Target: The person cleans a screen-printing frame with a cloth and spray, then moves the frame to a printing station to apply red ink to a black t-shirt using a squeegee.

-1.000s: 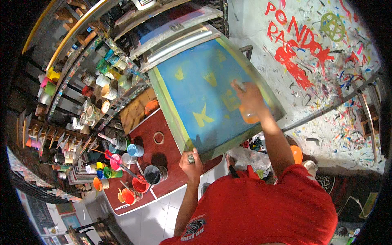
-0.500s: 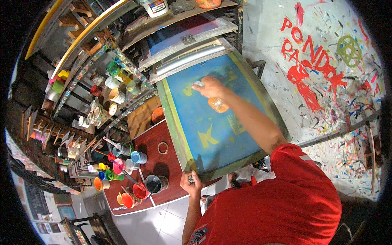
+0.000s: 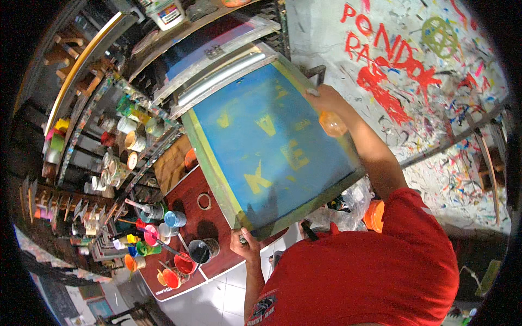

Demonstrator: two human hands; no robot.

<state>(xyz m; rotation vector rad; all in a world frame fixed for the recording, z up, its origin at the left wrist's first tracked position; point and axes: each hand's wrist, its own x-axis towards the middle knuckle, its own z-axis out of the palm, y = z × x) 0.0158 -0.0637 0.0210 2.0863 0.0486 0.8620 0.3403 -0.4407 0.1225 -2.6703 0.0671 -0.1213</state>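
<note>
Blue mesh, marked with yellow shapes, is stretched across the screen (image 3: 234,146), which is placed between the red table (image 3: 182,195) and the paint-spattered wall (image 3: 462,174). Its near left corner is gripped by the left hand (image 3: 246,245), the fingers curled closed around the edge. Near the screen's right border, the orange spray bottle (image 3: 333,125) is held by the right hand (image 3: 327,101), its fingers wrapped around the top (how far the trigger is pressed cannot be told). On the table, a dark pot (image 3: 202,251) is seen, and farther left, shelves (image 3: 120,190) are crowded with paint jars (image 3: 134,141).
</note>
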